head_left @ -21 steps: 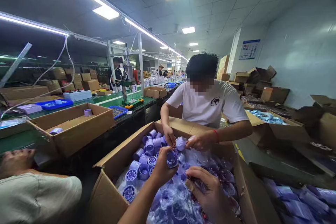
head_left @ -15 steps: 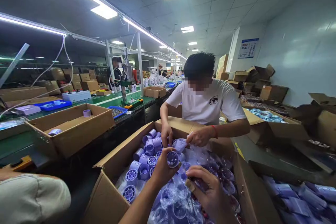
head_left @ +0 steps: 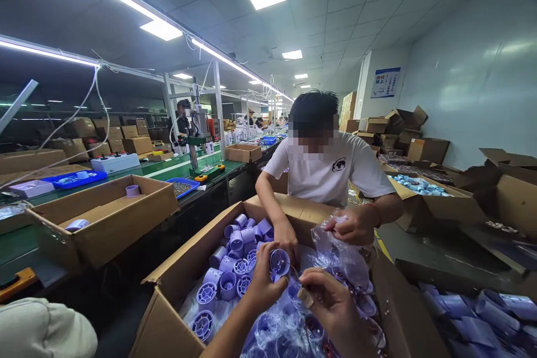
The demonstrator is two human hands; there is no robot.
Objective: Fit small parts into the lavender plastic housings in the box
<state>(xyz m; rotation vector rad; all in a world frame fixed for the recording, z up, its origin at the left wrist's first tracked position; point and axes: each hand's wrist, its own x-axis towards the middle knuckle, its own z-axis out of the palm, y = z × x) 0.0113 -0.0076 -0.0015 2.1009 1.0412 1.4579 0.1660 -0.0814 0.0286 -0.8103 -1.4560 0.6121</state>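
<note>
In curled left hand [head_left: 263, 279], purple cup [head_left: 279, 262].

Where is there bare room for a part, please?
Bare cardboard shows inside the left carton, between its two purple parts. The large carton beneath the left hand and right hand is crowded with purple cups and plastic bags.

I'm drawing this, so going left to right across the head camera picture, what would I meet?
Long, open brown cardboard box → tall silver-and-green metal machine → wearer's left hand, holding a round lilac plastic cup → wearer's right hand → brown cardboard box of pale-blue parts.
</note>
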